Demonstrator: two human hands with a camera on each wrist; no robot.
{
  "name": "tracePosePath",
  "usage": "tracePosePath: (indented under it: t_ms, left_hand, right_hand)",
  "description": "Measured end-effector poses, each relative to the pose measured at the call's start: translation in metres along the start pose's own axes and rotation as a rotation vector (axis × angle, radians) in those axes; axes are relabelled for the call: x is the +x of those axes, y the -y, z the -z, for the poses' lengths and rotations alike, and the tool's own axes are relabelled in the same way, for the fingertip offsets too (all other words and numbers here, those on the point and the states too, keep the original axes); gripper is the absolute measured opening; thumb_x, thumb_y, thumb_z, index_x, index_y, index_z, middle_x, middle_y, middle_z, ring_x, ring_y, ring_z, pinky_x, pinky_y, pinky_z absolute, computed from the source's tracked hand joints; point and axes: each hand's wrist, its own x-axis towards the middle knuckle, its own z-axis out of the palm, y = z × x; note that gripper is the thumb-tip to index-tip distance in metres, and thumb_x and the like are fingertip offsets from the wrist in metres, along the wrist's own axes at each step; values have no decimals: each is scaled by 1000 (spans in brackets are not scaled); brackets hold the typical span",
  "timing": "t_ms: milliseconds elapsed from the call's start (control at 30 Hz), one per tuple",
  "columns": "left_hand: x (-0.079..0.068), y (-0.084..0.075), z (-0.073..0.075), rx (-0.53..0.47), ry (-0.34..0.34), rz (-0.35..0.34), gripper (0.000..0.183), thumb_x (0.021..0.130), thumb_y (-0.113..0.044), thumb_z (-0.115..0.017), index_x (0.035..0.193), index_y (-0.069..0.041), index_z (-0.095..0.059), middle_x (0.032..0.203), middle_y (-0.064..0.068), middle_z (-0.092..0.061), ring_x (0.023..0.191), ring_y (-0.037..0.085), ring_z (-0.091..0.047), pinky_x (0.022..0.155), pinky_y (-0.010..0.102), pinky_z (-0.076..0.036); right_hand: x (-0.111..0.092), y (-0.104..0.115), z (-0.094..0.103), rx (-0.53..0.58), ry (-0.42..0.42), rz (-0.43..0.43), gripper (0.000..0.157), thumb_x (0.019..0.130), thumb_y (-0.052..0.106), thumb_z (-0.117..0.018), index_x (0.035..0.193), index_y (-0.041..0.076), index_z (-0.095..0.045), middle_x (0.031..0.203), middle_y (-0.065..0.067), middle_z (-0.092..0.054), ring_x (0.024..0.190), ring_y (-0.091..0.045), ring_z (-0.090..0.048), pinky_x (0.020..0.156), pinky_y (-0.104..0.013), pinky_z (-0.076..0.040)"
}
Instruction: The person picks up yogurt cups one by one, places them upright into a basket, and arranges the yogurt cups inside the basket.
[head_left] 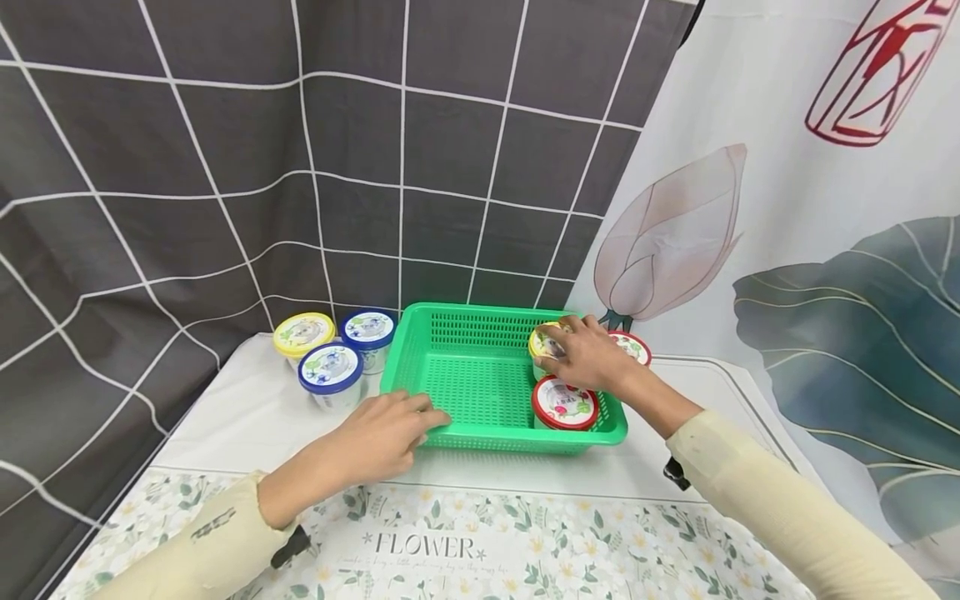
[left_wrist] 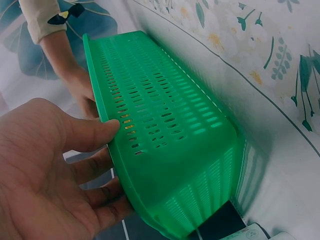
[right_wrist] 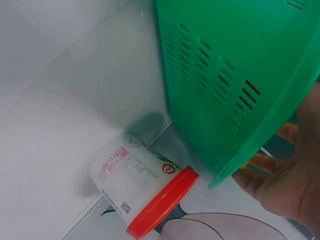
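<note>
A green plastic basket (head_left: 487, 440) stands on the table. My left hand (head_left: 386, 433) grips its front left rim, the thumb outside and the fingers over the inner side in the left wrist view. Inside the basket's right end, my right hand (head_left: 588, 354) holds a yellow-lidded tub (head_left: 543, 342) by the lid, its fingers covering part of it. In front of that tub, a red-lidded tub (head_left: 566, 402) sits in the basket's right front corner. Another red-lidded tub (right_wrist: 135, 180) stands outside, beside the basket's right end, partly hidden by my right hand in the head view.
Left of the basket, a yellow-lidded tub (head_left: 303, 332) and two blue-lidded tubs, one behind (head_left: 368, 327) and one in front (head_left: 330, 368), stand close together. A dark grid curtain (head_left: 352, 142) hangs behind. The flower-print cloth (head_left: 450, 517) covers the table's near part.
</note>
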Motion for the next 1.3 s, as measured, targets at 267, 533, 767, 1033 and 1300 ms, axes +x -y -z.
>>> tracePosePath:
  t_ms: [267,533,767,1033,1300]
  left_hand:
    - [1,0,1,-3,3,3,39,100,-4,-77,137,-15,-79,116,5,-78,96,24,-71,77,35,-62]
    - [-1,-1,0,-6,13,18,39,101,-5,-77,139,-15,-79,120,6,-78,99,25,-71,76,35,-62]
    - [0,-1,1,-2,10,14,39,100,-5,-77,138,-15,-79,119,6,-78,98,25,-71,75,34,-62]
    - [1,-1,1,-1,17,16,40,100,-5,-76,139,-15,-78,120,6,-78,100,26,-72,80,38,-64]
    - [1,0,0,0,7,8,39,100,-4,-77,138,-15,-79,117,6,-78,98,25,-72,77,36,-63]
  right_hand:
    - [3,-1,-3,-2,21,0,64,109,47,-67,164,15,-59,161,-30,-59,148,-53,-53,124,-72,-43]
    - [6,3,-6,-2,44,-7,65,108,46,-67,164,15,-59,164,-31,-55,149,-57,-51,121,-75,-46]
    - [7,1,-7,-12,76,-12,66,109,48,-65,166,16,-57,166,-30,-53,151,-57,-50,124,-75,-45]
    - [10,1,-7,-21,104,-35,67,109,50,-61,168,17,-55,167,-30,-53,151,-57,-50,122,-76,-47]
    - [12,4,-4,-12,147,-56,68,111,49,-59,170,16,-52,168,-30,-52,153,-56,-49,122,-75,-48]
